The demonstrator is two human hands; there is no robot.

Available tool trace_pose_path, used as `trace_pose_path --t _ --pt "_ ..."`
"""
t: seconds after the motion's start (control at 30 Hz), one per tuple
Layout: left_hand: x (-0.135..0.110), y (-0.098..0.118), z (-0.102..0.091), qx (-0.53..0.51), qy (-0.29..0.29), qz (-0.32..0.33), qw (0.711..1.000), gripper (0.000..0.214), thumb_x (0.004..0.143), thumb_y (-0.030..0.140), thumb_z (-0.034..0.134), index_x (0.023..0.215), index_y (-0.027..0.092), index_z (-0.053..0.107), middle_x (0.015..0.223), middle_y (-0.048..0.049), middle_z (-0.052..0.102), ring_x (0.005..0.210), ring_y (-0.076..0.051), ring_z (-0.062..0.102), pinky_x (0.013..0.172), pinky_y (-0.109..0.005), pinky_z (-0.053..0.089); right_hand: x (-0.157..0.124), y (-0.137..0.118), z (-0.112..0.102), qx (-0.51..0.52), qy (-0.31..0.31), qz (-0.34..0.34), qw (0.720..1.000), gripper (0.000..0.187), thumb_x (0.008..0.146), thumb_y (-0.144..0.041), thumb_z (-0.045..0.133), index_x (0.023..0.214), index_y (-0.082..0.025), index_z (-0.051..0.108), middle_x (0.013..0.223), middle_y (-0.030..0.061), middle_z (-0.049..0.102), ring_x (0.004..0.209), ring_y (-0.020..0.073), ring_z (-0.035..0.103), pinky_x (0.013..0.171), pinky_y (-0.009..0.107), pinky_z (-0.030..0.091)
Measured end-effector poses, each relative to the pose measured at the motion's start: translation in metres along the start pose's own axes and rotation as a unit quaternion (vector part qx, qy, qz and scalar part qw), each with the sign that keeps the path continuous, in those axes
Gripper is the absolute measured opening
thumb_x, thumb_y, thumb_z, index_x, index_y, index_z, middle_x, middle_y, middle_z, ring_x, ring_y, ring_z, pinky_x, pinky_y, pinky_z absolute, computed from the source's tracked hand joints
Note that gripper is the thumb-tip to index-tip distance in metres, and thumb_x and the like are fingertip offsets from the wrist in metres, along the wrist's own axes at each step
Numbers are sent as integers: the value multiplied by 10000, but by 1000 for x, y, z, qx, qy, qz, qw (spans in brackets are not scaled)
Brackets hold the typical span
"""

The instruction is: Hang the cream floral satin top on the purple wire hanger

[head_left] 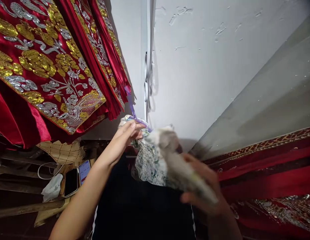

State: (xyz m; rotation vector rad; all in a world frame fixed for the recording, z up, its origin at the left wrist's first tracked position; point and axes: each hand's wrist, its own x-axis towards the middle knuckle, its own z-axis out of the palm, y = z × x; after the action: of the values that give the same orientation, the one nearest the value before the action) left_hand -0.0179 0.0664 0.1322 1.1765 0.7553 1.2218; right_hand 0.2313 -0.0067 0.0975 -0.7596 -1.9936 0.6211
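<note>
A white garment with a dark and yellowish pattern (151,161) is bunched in front of my dark-clothed body. My left hand (128,133) is closed at its upper end, against a thin purple strip (131,105) that looks like part of a clothes hanger. That strip slants from the red cloth down into the garment. My right hand (207,180), smeared by motion, grips the garment's other side. There the fabric is blurred and stretched to the lower right, so its exact shape is hard to make out.
Red costumes with gold and silver sequins (70,76) hang at the left; more red embroidered cloth (267,180) lies at the right. Below left, two phones (71,181) and a crumpled white plastic bag (52,188) rest on wood. Ahead is a pale wall (189,73).
</note>
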Motion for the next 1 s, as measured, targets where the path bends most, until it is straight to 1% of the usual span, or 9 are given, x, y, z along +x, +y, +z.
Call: trace_pose_path --t 0.13,0.23,0.43,0.5,0.57,0.63,0.7,0.87,1.0 --pt "-16 13 -1 -61 -19 -84 994 353 917 348 669 1194 130 645 1209 -146 709 914 -189 699 819 -284 549 7 -21 25 95 -146 -56 983 304 755 -156 772 1048 -230 748 1075 70 666 962 191 667 870 299 541" --pt "-33 22 -11 -14 -58 -110 992 190 901 248 656 1062 159 608 909 -70 741 603 -103 628 555 -184 480 11 -15 36 148 -187 -54 970 404 788 -213 779 1188 -227 733 1147 86 675 1032 203 673 930 311 526" --pt "-86 50 -35 324 -153 -179 916 200 1006 345 468 1081 225 610 861 -32 726 549 -127 610 481 -200 478 30 36 25 19 49 38 998 442 944 -344 624 1383 -321 585 1399 87 566 1326 265 512 1106 448 418" --pt "-97 65 -42 421 -149 -135 885 192 982 307 509 1044 242 678 889 -28 726 753 -172 679 641 -214 547 42 52 21 -39 89 89 991 541 959 -383 591 1484 -330 477 1540 102 433 1422 298 405 1130 495 384" --pt "-97 78 -48 481 -147 -85 860 182 960 279 539 970 251 719 921 -24 728 899 -194 687 800 -237 551 53 61 18 -20 25 110 993 476 977 -446 549 1428 -292 551 1472 113 509 1338 311 490 1074 478 432" --pt "-88 87 -55 495 -131 -57 857 203 970 291 521 941 245 716 931 -28 723 891 -191 678 810 -254 543 60 62 14 33 -80 126 988 368 997 -487 497 1113 -222 725 1087 88 688 1007 260 640 887 392 511" --pt "-71 89 -63 474 -94 -36 875 206 973 326 522 917 225 693 906 -44 710 811 -185 663 701 -257 534 62 59 8 78 -147 145 975 427 987 -509 512 777 -184 692 724 27 606 695 176 573 671 308 470" --pt "-29 69 -69 436 56 105 892 254 865 329 692 1086 204 675 971 -76 703 851 -209 672 722 -319 557 72 46 -20 142 -60 165 974 420 910 -518 643 660 -184 598 667 3 561 602 130 517 568 272 414" --pt "-19 41 -56 494 224 376 751 286 823 230 739 1102 247 675 1124 -79 664 1087 -253 613 1000 -447 495 110 45 -43 162 78 203 963 382 820 -571 727 779 -191 708 732 45 675 661 191 641 551 296 474"
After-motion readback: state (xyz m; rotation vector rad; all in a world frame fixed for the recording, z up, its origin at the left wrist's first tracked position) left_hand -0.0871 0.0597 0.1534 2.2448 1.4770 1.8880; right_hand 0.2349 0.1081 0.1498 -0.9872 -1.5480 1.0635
